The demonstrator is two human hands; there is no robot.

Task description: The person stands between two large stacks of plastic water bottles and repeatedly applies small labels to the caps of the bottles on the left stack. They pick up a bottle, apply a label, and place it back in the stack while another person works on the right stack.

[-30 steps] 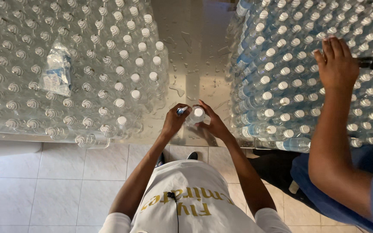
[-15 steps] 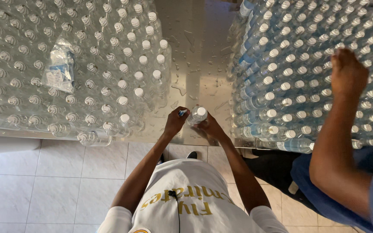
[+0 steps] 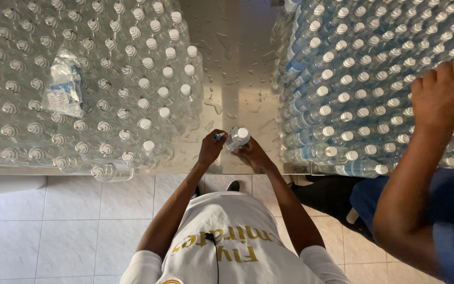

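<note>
Holding a small clear bottle (image 3: 236, 138) at the near edge of the shiny metal table (image 3: 227, 79), in the bare strip between two big crowds of bottles.

Right hand (image 3: 253, 154) is wrapped shut around the bottle's side, and the bottle leans a little with its white cap up; left hand (image 3: 211, 147) is closed on a small blue thing (image 3: 218, 137) just beside the cap, too small to tell what it is; to do this well, keep the bottle steady and close to the table edge, and keep both elbows in, since open bottles (image 3: 80, 84) stand near on the left and capped bottles (image 3: 374, 79) on the right; another person's hand (image 3: 440, 94) rests on the capped ones; water drops lie on the table.
</note>
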